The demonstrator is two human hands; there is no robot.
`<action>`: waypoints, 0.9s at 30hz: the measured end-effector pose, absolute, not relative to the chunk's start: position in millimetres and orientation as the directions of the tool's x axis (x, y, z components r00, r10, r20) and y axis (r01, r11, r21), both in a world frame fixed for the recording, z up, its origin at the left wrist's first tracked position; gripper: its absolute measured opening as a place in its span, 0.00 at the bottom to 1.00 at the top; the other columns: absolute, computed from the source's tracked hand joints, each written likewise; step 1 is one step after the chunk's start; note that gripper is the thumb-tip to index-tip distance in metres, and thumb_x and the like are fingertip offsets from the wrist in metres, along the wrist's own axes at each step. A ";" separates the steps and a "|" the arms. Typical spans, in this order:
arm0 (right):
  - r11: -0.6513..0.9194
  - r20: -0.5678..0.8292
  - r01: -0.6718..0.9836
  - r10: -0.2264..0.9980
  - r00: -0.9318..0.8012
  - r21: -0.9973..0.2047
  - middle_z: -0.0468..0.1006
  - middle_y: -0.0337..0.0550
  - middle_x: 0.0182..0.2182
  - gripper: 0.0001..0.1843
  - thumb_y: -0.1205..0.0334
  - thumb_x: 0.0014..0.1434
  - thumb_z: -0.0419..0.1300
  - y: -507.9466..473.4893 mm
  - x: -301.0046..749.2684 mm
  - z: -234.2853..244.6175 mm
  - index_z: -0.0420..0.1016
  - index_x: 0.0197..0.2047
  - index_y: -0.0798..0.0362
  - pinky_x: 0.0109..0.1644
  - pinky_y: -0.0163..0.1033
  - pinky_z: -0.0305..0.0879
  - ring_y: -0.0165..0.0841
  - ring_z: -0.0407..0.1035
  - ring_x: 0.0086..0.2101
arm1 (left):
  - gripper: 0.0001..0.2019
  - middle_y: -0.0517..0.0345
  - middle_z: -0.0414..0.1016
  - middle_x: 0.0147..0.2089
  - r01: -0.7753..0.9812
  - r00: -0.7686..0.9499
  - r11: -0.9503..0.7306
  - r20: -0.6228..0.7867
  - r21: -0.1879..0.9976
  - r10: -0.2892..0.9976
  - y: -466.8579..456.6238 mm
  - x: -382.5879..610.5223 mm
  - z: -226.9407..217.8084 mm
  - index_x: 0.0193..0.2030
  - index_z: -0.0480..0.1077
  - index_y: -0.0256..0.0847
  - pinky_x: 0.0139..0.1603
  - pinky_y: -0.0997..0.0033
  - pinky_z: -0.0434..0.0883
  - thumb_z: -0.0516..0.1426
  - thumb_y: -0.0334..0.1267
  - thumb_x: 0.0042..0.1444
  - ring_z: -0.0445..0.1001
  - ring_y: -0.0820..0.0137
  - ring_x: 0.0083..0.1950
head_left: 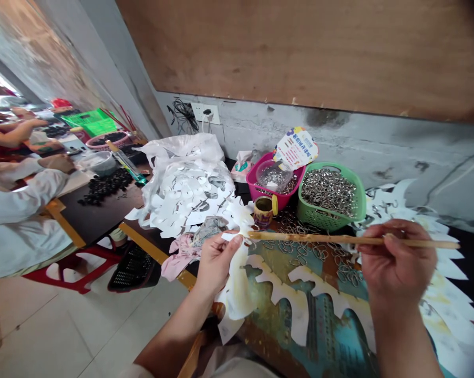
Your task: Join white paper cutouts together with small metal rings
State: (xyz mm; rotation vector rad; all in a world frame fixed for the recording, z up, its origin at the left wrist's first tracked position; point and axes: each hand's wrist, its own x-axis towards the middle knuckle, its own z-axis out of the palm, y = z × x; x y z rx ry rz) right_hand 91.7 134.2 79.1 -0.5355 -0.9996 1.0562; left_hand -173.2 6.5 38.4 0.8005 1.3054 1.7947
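My left hand [215, 260] pinches the top of a white cut-out paper sheet [237, 294] that hangs over the table edge. My right hand [397, 262] is closed round a long thin bamboo stick [339, 239] held level, its left tip touching the paper at my left fingers. A small glue pot [263, 211] stands just behind the stick's tip. More white cut-out strips [300, 310] lie on the picture-covered table [331, 336] below both hands.
A green basket [331, 197] of metal rings and a pink basket [276, 181] stand at the back; loose rings [311, 252] lie on the table. A heap of white cut-outs [189, 189] sits at left. Other people's sleeves [20, 210] are at the far left.
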 end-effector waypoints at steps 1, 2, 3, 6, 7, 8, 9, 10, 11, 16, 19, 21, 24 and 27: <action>0.444 0.418 -0.456 0.894 0.163 -0.772 0.78 0.37 0.24 0.11 0.71 0.45 0.64 135.1 94.9 78.9 0.78 0.35 0.54 0.18 0.33 0.71 0.31 0.73 0.21 | 0.14 0.59 0.76 0.27 -0.236 -0.519 -0.189 0.042 0.953 0.854 6.8 -172.4 39.6 0.33 0.78 0.36 0.24 0.79 0.65 0.67 0.48 0.52 0.67 0.77 0.23; 0.459 0.423 -0.452 0.887 0.185 -0.765 0.78 0.37 0.23 0.12 0.71 0.44 0.63 135.3 97.1 79.1 0.79 0.35 0.53 0.17 0.33 0.71 0.31 0.72 0.20 | 0.14 0.59 0.76 0.27 -0.253 -0.525 -0.195 0.035 0.948 0.850 7.2 -171.6 40.8 0.33 0.78 0.36 0.24 0.79 0.65 0.68 0.47 0.52 0.68 0.77 0.23; 0.470 0.430 -0.454 0.881 0.195 -0.757 0.78 0.36 0.22 0.12 0.71 0.44 0.62 134.7 98.1 79.4 0.79 0.35 0.53 0.17 0.34 0.70 0.31 0.71 0.19 | 0.14 0.59 0.76 0.26 -0.268 -0.527 -0.199 0.029 0.943 0.849 7.7 -170.6 41.9 0.33 0.78 0.36 0.24 0.80 0.66 0.68 0.46 0.51 0.68 0.77 0.23; 0.460 0.444 -0.470 0.883 0.154 -0.753 0.79 0.37 0.23 0.12 0.71 0.46 0.63 130.7 95.7 80.2 0.78 0.36 0.52 0.19 0.35 0.72 0.32 0.73 0.21 | 0.13 0.60 0.76 0.25 -0.314 -0.526 -0.201 0.006 0.928 0.850 9.2 -167.2 45.4 0.34 0.79 0.37 0.23 0.81 0.66 0.70 0.45 0.49 0.69 0.77 0.22; 0.454 0.448 -0.469 0.884 0.131 -0.758 0.80 0.38 0.24 0.12 0.71 0.47 0.64 129.6 94.6 80.0 0.78 0.38 0.53 0.20 0.35 0.73 0.33 0.74 0.22 | 0.14 0.60 0.76 0.24 -0.330 -0.530 -0.200 -0.006 0.923 0.848 9.5 -166.1 46.9 0.33 0.79 0.36 0.22 0.81 0.66 0.70 0.46 0.48 0.69 0.78 0.22; 0.449 0.452 -0.465 0.885 0.113 -0.763 0.81 0.39 0.25 0.13 0.72 0.47 0.64 129.2 94.2 79.6 0.78 0.38 0.53 0.20 0.35 0.74 0.34 0.75 0.23 | 0.15 0.61 0.75 0.24 -0.344 -0.539 -0.200 -0.018 0.918 0.842 9.8 -165.1 48.5 0.33 0.79 0.36 0.21 0.81 0.66 0.71 0.46 0.47 0.68 0.78 0.21; 0.452 0.458 -0.459 0.883 0.105 -0.765 0.81 0.39 0.25 0.13 0.72 0.47 0.63 129.4 94.7 79.1 0.78 0.38 0.53 0.20 0.35 0.74 0.34 0.75 0.23 | 0.15 0.61 0.75 0.23 -0.355 -0.552 -0.202 -0.031 0.913 0.833 10.1 -164.5 50.1 0.33 0.79 0.36 0.20 0.81 0.65 0.71 0.47 0.46 0.67 0.78 0.20; 0.465 0.469 -0.452 0.876 0.112 -0.761 0.80 0.38 0.25 0.13 0.72 0.46 0.62 130.1 96.1 78.4 0.78 0.37 0.54 0.20 0.35 0.73 0.34 0.75 0.22 | 0.16 0.61 0.75 0.22 -0.364 -0.565 -0.203 -0.043 0.909 0.824 10.4 -164.2 51.6 0.33 0.79 0.36 0.20 0.81 0.65 0.71 0.47 0.45 0.67 0.79 0.19; 0.480 0.478 -0.448 0.869 0.126 -0.754 0.80 0.37 0.24 0.13 0.73 0.45 0.62 130.9 98.1 77.8 0.78 0.37 0.54 0.19 0.35 0.73 0.33 0.74 0.21 | 0.17 0.62 0.74 0.22 -0.369 -0.578 -0.203 -0.053 0.907 0.814 10.7 -164.2 52.8 0.33 0.79 0.36 0.19 0.81 0.64 0.72 0.47 0.43 0.66 0.79 0.18; 0.476 0.478 -0.484 0.869 0.129 -0.734 0.80 0.38 0.25 0.13 0.71 0.46 0.63 130.4 102.8 75.5 0.79 0.37 0.51 0.21 0.36 0.74 0.33 0.75 0.22 | 0.18 0.61 0.75 0.22 -0.343 -0.590 -0.167 -0.074 0.925 0.804 11.8 -164.8 52.3 0.32 0.79 0.36 0.19 0.79 0.66 0.73 0.47 0.40 0.69 0.76 0.19; 0.439 0.456 -0.477 0.886 0.086 -0.762 0.81 0.41 0.26 0.13 0.70 0.45 0.65 129.3 102.4 73.5 0.79 0.37 0.52 0.24 0.36 0.75 0.34 0.76 0.25 | 0.16 0.61 0.76 0.23 -0.309 -0.572 -0.159 -0.050 0.938 0.818 11.7 -163.8 49.8 0.33 0.79 0.36 0.21 0.79 0.67 0.71 0.47 0.44 0.69 0.76 0.20; 0.444 0.447 -0.456 0.888 0.108 -0.772 0.80 0.41 0.25 0.14 0.71 0.44 0.65 130.2 104.8 72.4 0.79 0.37 0.53 0.23 0.36 0.75 0.34 0.75 0.23 | 0.16 0.60 0.77 0.24 -0.304 -0.586 -0.178 -0.036 0.936 0.810 12.0 -163.2 49.3 0.33 0.79 0.36 0.22 0.79 0.68 0.72 0.47 0.44 0.70 0.76 0.21; 0.487 0.452 -0.448 0.871 0.191 -0.750 0.78 0.39 0.23 0.12 0.70 0.44 0.64 130.8 108.4 72.1 0.78 0.35 0.55 0.21 0.35 0.73 0.33 0.74 0.22 | 0.17 0.60 0.76 0.24 -0.319 -0.602 -0.190 -0.044 0.929 0.797 13.3 -162.1 50.4 0.32 0.79 0.36 0.22 0.79 0.67 0.73 0.46 0.41 0.70 0.76 0.21; 0.445 0.431 -0.476 0.890 0.145 -0.759 0.79 0.39 0.25 0.10 0.69 0.47 0.65 127.2 107.3 71.9 0.78 0.36 0.54 0.23 0.34 0.75 0.33 0.76 0.25 | 0.16 0.62 0.75 0.22 -0.337 -0.581 -0.182 -0.052 0.924 0.812 14.3 -159.3 51.5 0.33 0.80 0.37 0.20 0.80 0.66 0.73 0.45 0.42 0.68 0.77 0.20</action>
